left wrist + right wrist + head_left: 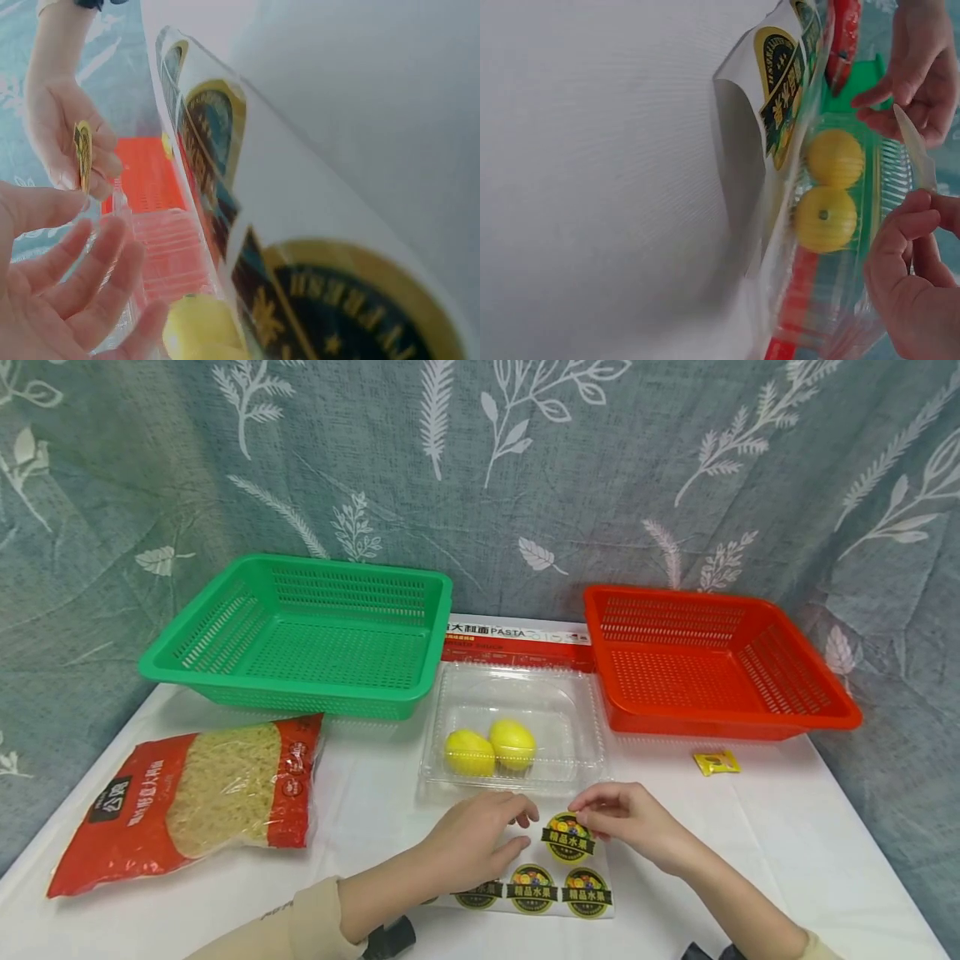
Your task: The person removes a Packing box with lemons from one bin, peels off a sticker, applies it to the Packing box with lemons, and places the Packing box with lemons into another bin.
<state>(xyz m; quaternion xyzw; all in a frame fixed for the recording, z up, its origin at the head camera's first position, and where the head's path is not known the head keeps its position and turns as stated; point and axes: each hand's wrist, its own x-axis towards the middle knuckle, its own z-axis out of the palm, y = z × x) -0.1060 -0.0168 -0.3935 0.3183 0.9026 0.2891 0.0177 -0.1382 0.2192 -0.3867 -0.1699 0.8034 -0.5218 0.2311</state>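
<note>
1. Round sticker (pixel 567 837) is pinched by R hand (pixel 628 823), lifted edge-on off sticker sheet (pixel 540 887), prob. for peeling.
2. Sheet is pressed to desk (pixel 750 827) by L hand (pixel 474 843), fingers relaxed, apart.
3. Sticker: yellow rim, dark centre w/ fruit print; located in front of clear tray (pixel 517 710) w/ two lemons (pixel 491 747).

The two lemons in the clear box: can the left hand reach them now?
Probably yes: the lemons lie uncovered in the open clear box, just beyond the left hand, with nothing between them.

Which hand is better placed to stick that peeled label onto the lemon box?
Probably the right hand: it already pinches the sticker, just in front of the clear box. The left hand rests on the sticker sheet.
</note>
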